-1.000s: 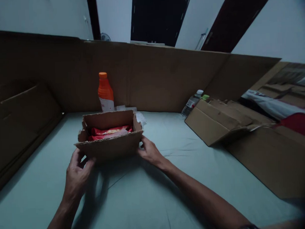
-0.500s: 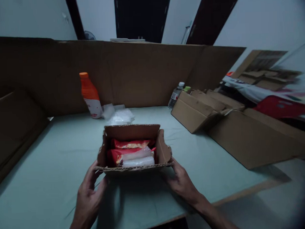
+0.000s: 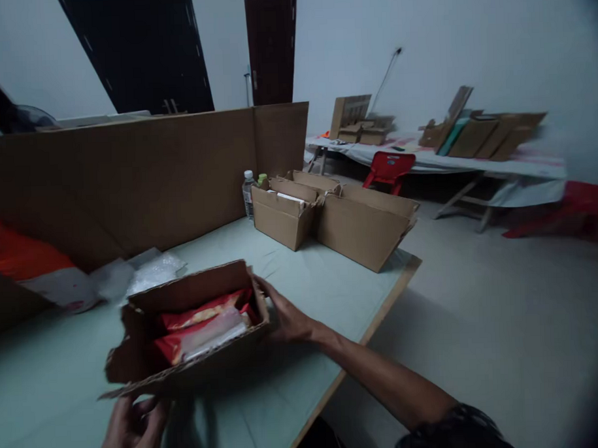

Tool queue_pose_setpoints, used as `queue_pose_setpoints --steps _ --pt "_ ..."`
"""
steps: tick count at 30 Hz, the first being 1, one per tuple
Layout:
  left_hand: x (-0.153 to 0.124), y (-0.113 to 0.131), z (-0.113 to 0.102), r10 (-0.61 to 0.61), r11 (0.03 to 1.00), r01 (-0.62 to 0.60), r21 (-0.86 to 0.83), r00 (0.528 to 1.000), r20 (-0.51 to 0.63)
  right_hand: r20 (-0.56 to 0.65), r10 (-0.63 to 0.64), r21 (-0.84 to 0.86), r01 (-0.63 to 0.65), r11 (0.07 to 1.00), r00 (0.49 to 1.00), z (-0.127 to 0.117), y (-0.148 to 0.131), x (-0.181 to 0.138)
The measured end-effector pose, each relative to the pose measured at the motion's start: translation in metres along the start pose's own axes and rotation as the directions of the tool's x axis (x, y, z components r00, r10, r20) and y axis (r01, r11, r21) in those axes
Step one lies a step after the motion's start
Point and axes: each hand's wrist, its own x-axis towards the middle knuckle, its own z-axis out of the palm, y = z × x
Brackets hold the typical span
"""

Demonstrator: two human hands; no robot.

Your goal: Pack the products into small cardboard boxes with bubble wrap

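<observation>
A cut-open cardboard box (image 3: 201, 368) is held between my two hands, a little tilted, over the table. Red snack packets (image 3: 194, 316) and a clear plastic-wrapped item (image 3: 215, 338) lie inside it. My left hand (image 3: 134, 429) grips the box's near left corner from below, fingers partly hidden beneath it. On the right end, my right hand (image 3: 285, 316) presses against the side wall, thumb near the rim. Beyond the box, bubble wrap (image 3: 156, 275) lies on the cloth beside an orange and white bottle (image 3: 50, 272).
Two cardboard boxes (image 3: 284, 224) stand at the table's right side, with a clear water bottle (image 3: 249, 193) behind them. A tall cardboard panel (image 3: 180, 182) borders the back. The table edge (image 3: 380, 306) runs along the right; a red chair (image 3: 390, 168) stands farther off.
My view has swung to the right. The held box now appears further left and turned at an angle, still between both hands.
</observation>
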Motion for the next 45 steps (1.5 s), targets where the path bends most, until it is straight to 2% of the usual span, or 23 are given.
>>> queue_pose_setpoints --steps 3,4,6,9,12,14,16,18,20,24,26,28,29,31,33,35,37,39,42,45 --pt "0.010 0.040 0.064 0.082 0.996 -0.074 -0.054 0.984 0.156 -0.200 0.104 -0.105 -0.127 0.986 0.974 -0.054 0.001 -0.059" --pt "0.014 0.052 0.089 0.117 0.991 -0.100 -0.086 0.967 0.227 -0.283 0.141 -0.127 -0.183 0.975 0.949 -0.074 0.000 -0.080" --pt "0.021 0.075 0.144 0.197 0.972 -0.137 -0.190 0.918 0.344 -0.463 0.193 -0.150 -0.291 0.945 0.865 -0.111 0.000 -0.117" --pt "0.025 0.103 0.226 0.336 0.915 -0.145 -0.377 0.790 0.513 -0.688 0.180 -0.170 -0.398 0.902 0.703 -0.152 0.002 -0.154" --pt "0.023 0.120 0.295 0.427 0.879 -0.142 -0.455 0.660 0.619 -0.799 0.114 -0.199 -0.439 0.876 0.591 -0.172 0.008 -0.163" --pt "0.023 0.126 0.327 0.461 0.873 -0.169 -0.458 0.593 0.660 -0.837 0.084 -0.218 -0.470 0.855 0.540 -0.173 0.013 -0.157" --pt "0.028 0.128 0.348 0.472 0.875 -0.203 -0.440 0.566 0.676 -0.858 0.069 -0.236 -0.509 0.828 0.509 -0.169 0.018 -0.148" --pt "0.037 0.127 0.357 0.470 0.880 -0.238 -0.411 0.557 0.685 -0.857 0.069 -0.252 -0.531 0.809 0.511 -0.163 0.023 -0.139" --pt "0.048 0.122 0.358 0.463 0.886 -0.278 -0.370 0.543 0.701 -0.841 0.067 -0.270 -0.523 0.809 0.537 -0.158 0.029 -0.132" --pt "0.054 0.105 0.339 0.454 0.878 -0.382 -0.288 0.477 0.752 -0.828 0.078 -0.272 -0.520 0.810 0.555 -0.148 0.042 -0.137" --pt "0.046 0.093 0.320 0.463 0.860 -0.433 -0.269 0.443 0.767 -0.823 0.150 -0.229 -0.561 0.796 0.548 -0.137 0.046 -0.150" --pt "0.032 0.080 0.294 0.481 0.829 -0.505 -0.241 0.421 0.769 -0.789 0.217 -0.233 -0.607 0.760 0.574 -0.121 0.048 -0.167" --pt "0.024 0.074 0.279 0.485 0.802 -0.560 -0.207 0.409 0.773 -0.762 0.224 -0.273 -0.615 0.740 0.608 -0.112 0.047 -0.175" --pt "0.008 0.064 0.246 0.467 0.729 -0.677 -0.104 0.380 0.798 -0.671 0.193 -0.406 -0.573 0.712 0.716 -0.092 0.044 -0.186" --pt "-0.006 0.057 0.212 0.422 0.663 -0.749 -0.010 0.362 0.832 -0.526 0.154 -0.537 -0.467 0.703 0.836 -0.071 0.039 -0.186" --pt "-0.017 0.050 0.178 0.397 0.655 -0.756 0.027 0.374 0.838 -0.344 0.133 -0.623 -0.331 0.709 0.930 -0.049 0.035 -0.172" --pt "-0.023 0.041 0.142 0.396 0.669 -0.741 0.052 0.415 0.819 -0.149 0.089 -0.665 -0.167 0.728 0.985 -0.022 0.031 -0.147" --pt "-0.029 0.028 0.102 0.390 0.693 -0.715 0.095 0.482 0.784 0.041 0.017 -0.663 0.014 0.748 0.999 0.012 0.024 -0.116" --pt "-0.037 0.003 0.034 0.378 0.726 -0.657 0.203 0.628 0.681 0.288 -0.110 -0.603 0.270 0.750 0.951 0.073 0.006 -0.074" --pt "-0.035 -0.017 -0.049 0.410 0.727 -0.586 0.358 0.789 0.457 0.476 -0.212 -0.507 0.463 0.727 0.854 0.137 -0.015 -0.048"
